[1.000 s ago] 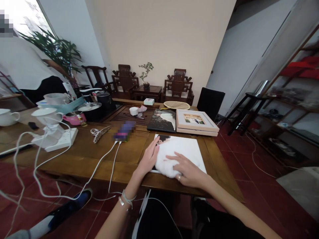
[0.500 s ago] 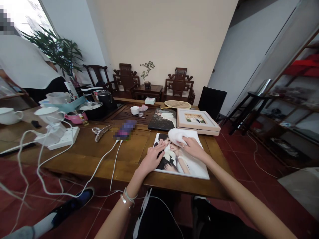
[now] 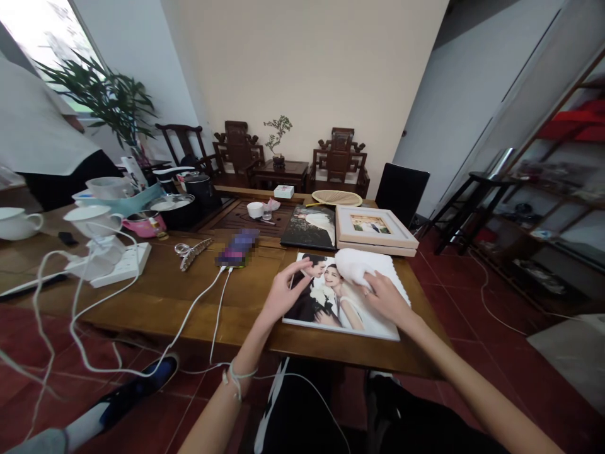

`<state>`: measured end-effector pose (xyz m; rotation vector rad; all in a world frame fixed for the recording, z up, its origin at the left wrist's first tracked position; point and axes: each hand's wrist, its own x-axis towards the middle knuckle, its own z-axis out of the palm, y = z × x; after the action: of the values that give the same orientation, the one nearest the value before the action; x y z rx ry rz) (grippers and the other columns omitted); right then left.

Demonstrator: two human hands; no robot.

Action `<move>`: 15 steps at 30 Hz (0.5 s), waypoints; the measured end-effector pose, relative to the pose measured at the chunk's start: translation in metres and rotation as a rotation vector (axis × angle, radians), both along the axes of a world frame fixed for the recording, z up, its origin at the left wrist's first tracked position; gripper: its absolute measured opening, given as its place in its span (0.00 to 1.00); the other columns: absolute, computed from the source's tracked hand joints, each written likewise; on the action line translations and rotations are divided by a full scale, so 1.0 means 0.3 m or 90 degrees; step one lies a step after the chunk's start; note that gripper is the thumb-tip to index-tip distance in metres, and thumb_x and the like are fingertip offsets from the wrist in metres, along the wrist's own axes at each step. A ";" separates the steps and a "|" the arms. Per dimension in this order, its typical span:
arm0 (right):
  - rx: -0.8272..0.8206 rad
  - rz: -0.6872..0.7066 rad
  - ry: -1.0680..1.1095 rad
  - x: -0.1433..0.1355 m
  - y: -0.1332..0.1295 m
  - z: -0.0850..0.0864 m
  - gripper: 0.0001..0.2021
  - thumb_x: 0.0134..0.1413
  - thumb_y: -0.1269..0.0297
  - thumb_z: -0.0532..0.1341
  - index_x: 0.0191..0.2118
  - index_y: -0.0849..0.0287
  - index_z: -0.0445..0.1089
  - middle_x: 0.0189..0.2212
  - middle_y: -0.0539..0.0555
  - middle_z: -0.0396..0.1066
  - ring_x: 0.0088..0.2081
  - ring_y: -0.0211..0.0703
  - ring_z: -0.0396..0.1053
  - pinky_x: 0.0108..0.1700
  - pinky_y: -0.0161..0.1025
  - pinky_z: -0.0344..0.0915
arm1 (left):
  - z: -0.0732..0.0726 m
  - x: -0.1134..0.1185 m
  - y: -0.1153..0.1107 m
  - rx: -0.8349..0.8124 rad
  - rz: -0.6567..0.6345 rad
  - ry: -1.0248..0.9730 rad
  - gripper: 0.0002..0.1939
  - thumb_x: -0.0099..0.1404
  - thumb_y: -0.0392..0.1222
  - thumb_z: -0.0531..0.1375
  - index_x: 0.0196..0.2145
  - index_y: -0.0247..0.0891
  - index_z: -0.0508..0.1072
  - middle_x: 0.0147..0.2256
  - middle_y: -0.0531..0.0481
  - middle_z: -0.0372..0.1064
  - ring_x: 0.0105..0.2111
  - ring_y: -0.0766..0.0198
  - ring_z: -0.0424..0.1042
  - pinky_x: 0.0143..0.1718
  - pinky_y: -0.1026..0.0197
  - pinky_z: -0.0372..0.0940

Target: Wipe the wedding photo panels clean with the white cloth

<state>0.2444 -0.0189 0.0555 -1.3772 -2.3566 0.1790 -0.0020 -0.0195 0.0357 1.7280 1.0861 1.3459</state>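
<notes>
A wedding photo album (image 3: 338, 318) with a couple on its white cover lies flat near the table's front edge. My right hand (image 3: 385, 296) grips a fluffy white cloth (image 3: 353, 265), which rests on the upper right of the cover. Over the album's left edge is my left hand (image 3: 286, 290), its fingers stretched out and apart, holding nothing. Whether its fingertips touch the cover I cannot tell. Just behind lie a dark album (image 3: 309, 228) and a cream box with a framed photo (image 3: 375, 232).
Left on the wooden table (image 3: 255, 287) are a phone (image 3: 237, 247) on charging cables, a hair claw clip (image 3: 193, 253), a white power strip (image 3: 120, 265), cups and a black pot (image 3: 201, 189). A woven fan (image 3: 336, 197) lies at the back. A person in white (image 3: 42, 126) stands far left.
My right hand has slid the cloth rightward across the cover, uncovering the printed face. My left hand has lifted slightly and shifted left, its thumb spread wider.
</notes>
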 end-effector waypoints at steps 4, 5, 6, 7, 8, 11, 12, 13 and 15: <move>0.040 0.113 -0.062 -0.080 -0.127 0.015 0.14 0.54 0.56 0.55 0.37 0.60 0.69 0.55 0.61 0.59 0.58 0.54 0.51 0.58 0.55 0.45 | 0.113 0.009 -0.025 -0.141 0.017 -0.166 0.19 0.59 0.47 0.56 0.46 0.35 0.70 0.50 0.41 0.66 0.50 0.54 0.65 0.48 0.54 0.63; 0.057 0.149 -0.074 -0.112 -0.156 0.018 0.18 0.49 0.49 0.58 0.35 0.61 0.70 0.58 0.62 0.53 0.60 0.57 0.45 0.59 0.57 0.42 | 0.141 0.012 -0.033 -0.161 0.023 -0.192 0.20 0.59 0.48 0.57 0.46 0.35 0.70 0.50 0.41 0.67 0.50 0.53 0.65 0.45 0.55 0.64; 0.079 0.176 -0.085 -0.144 -0.181 0.020 0.21 0.44 0.46 0.61 0.33 0.61 0.70 0.61 0.63 0.47 0.61 0.60 0.41 0.59 0.59 0.40 | 0.167 0.016 -0.041 -0.170 0.029 -0.220 0.21 0.59 0.49 0.56 0.47 0.36 0.69 0.50 0.42 0.66 0.51 0.53 0.64 0.43 0.56 0.65; 0.105 0.186 -0.093 -0.173 -0.199 0.020 0.21 0.40 0.46 0.63 0.31 0.62 0.70 0.62 0.63 0.43 0.62 0.62 0.37 0.59 0.60 0.37 | 0.192 0.020 -0.049 -0.175 0.031 -0.242 0.20 0.60 0.50 0.55 0.47 0.37 0.69 0.50 0.42 0.66 0.51 0.52 0.64 0.40 0.57 0.66; 0.134 0.179 -0.098 -0.195 -0.211 0.018 0.17 0.39 0.50 0.65 0.29 0.61 0.70 0.62 0.62 0.41 0.62 0.63 0.36 0.59 0.62 0.37 | 0.215 0.024 -0.057 -0.175 0.034 -0.256 0.20 0.60 0.50 0.55 0.46 0.38 0.69 0.50 0.43 0.66 0.52 0.52 0.63 0.39 0.57 0.67; 0.214 0.130 -0.091 -0.221 -0.214 0.005 0.02 0.42 0.71 0.62 0.24 0.61 0.68 0.62 0.61 0.41 0.62 0.61 0.37 0.58 0.61 0.41 | 0.273 0.037 -0.083 -0.152 0.044 -0.275 0.17 0.60 0.48 0.55 0.45 0.40 0.69 0.50 0.47 0.65 0.51 0.54 0.63 0.40 0.57 0.67; 0.238 0.125 -0.080 -0.216 -0.209 0.001 0.04 0.42 0.75 0.60 0.23 0.60 0.67 0.62 0.61 0.43 0.62 0.60 0.39 0.58 0.60 0.44 | 0.286 0.040 -0.091 -0.140 0.042 -0.281 0.16 0.61 0.48 0.55 0.45 0.41 0.69 0.51 0.48 0.64 0.51 0.54 0.63 0.40 0.57 0.67; 0.264 0.129 -0.064 -0.206 -0.203 -0.004 0.05 0.41 0.77 0.58 0.22 0.60 0.66 0.62 0.61 0.44 0.61 0.59 0.40 0.58 0.59 0.47 | 0.295 0.042 -0.098 -0.129 0.034 -0.291 0.15 0.61 0.47 0.54 0.45 0.42 0.68 0.51 0.48 0.64 0.52 0.55 0.63 0.41 0.57 0.66; 0.322 0.134 -0.015 -0.173 -0.192 -0.009 0.07 0.41 0.77 0.56 0.19 0.60 0.64 0.60 0.61 0.50 0.60 0.58 0.45 0.56 0.56 0.53 | 0.293 0.044 -0.111 -0.102 0.017 -0.331 0.14 0.63 0.46 0.52 0.44 0.42 0.68 0.53 0.49 0.61 0.53 0.55 0.61 0.42 0.55 0.66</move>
<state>0.1925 -0.0765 0.0528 -0.8956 -2.3405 -0.3545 0.0111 -0.0528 0.1237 1.1568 0.8878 1.5600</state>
